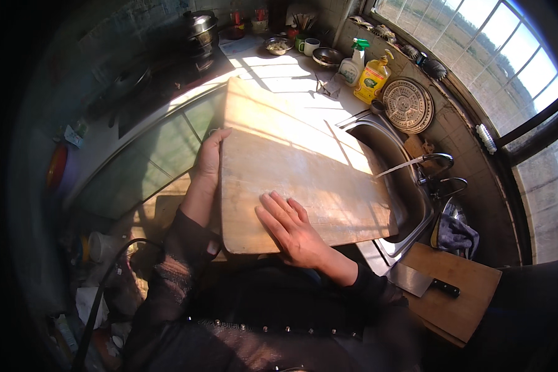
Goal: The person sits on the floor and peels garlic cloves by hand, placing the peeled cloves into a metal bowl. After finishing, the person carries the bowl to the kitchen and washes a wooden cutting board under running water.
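Note:
A large wooden board (297, 172), with whitish patches on its surface, lies tilted across the picture, its right end over the stainless steel sink (411, 204). My left hand (210, 153) grips the board's left edge, thumb on top and the other fingers hidden. Flat on the board's near part rests my right hand (295, 232), its fingers a little apart and holding nothing. From the curved faucet (439, 162) a stream of water runs towards the board's right end.
Right of the sink, a cleaver (414, 279) lies on a smaller cutting board (469, 297). Behind the sink stand a yellow pump bottle (372, 80), a spray bottle (352, 67) and round steamer racks (408, 104). Bowls and a white mug (309, 46) are farther back; a dark cooktop (167, 88) is at left.

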A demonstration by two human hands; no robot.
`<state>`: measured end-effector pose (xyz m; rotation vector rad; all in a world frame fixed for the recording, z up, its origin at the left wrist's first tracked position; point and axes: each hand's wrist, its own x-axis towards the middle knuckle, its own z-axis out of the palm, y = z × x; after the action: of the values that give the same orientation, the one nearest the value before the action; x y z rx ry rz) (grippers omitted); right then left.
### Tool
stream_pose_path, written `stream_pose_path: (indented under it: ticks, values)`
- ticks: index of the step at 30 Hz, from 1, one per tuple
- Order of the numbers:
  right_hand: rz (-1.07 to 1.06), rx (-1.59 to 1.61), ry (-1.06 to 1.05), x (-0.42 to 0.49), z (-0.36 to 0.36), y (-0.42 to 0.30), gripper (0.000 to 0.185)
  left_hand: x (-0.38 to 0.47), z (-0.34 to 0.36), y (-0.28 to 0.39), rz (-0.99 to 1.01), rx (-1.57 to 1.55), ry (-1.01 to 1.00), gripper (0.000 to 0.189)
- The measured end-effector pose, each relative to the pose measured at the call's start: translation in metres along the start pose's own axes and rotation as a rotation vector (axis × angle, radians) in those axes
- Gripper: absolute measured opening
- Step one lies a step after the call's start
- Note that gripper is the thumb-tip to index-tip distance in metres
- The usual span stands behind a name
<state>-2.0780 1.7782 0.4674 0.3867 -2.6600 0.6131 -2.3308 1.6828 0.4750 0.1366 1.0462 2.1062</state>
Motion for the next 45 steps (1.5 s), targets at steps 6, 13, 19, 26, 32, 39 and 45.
stream_pose_path:
  ticks: [6, 13, 19, 26, 32, 39, 45]
  values:
    - [0.022, 0.005, 0.223, 0.001, 0.016, -0.008, 0.050, 0.007, 0.006, 0.020, 0.088, 0.090, -0.174, 0.046]
    - [-0.010, 0.026, 0.328, 0.008, 0.013, -0.009, 0.053, 0.042, -0.005, 0.188, 0.871, -0.887, -0.429, 0.048]
    - [-0.004, 0.065, 0.328, 0.017, 0.009, -0.023, 0.055, 0.099, 0.080, 0.242, 0.818, -0.013, -0.552, 0.035]
    - [0.005, 0.147, 0.228, 0.007, -0.002, -0.016, 0.069, 0.114, 0.045, 0.138, 1.045, 1.463, -0.377, 0.051]
    - [0.015, 0.210, 0.113, 0.006, -0.007, -0.002, 0.078, 0.045, 0.018, 0.060, 0.204, 0.660, -0.173, 0.072]
    - [0.034, 0.178, -0.079, 0.015, 0.012, -0.003, 0.086, 0.008, -0.007, 0.039, -0.240, 0.288, -0.122, 0.033]
    - [0.037, 0.584, 0.024, 0.000, 0.003, 0.029, 0.070, 0.014, -0.022, 0.035, -0.250, 0.331, -0.051, 0.034]
